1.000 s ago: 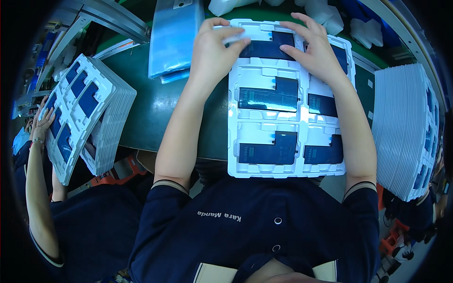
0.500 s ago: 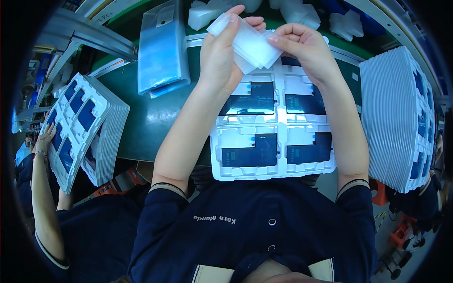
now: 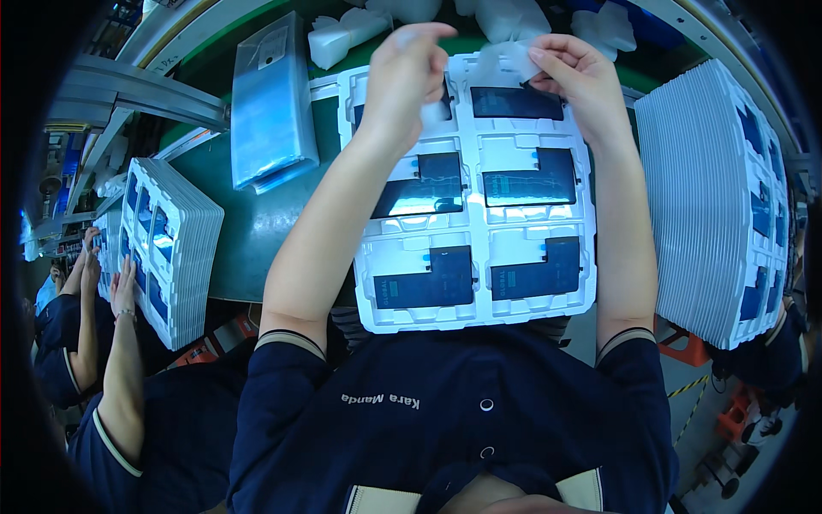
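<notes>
Thin translucent white sheet [image 3: 507, 64], motion-blurred, is up at the far edge of the tray, above its upper right pocket. Right hand [image 3: 584, 81] has it by one corner, thumb and index pinching, other fingers curled in. Left hand [image 3: 404, 86] is over the tray's upper left pocket, index stretched out to the right, other fingers bent; blurred, can't tell if they pinch anything. Pale smear just under it, unclear what.

White moulded plastic tray [image 3: 398, 254] sits in front of the person, flat dark blue L-shaped cells [image 3: 531, 187] in its pockets, upper left one partly hidden by the left hand. Stack of clear bluish plastic bags [image 3: 274, 111] to the left on the green tabletop [image 3: 248, 257]. Bundles of white translucent sheets [image 3: 351, 38] beyond the tray. Tall stack of white trays [image 3: 698, 206] on the right; shorter tray stack [image 3: 193, 257] on the left, co-worker's hand [image 3: 125, 289] at its face.
</notes>
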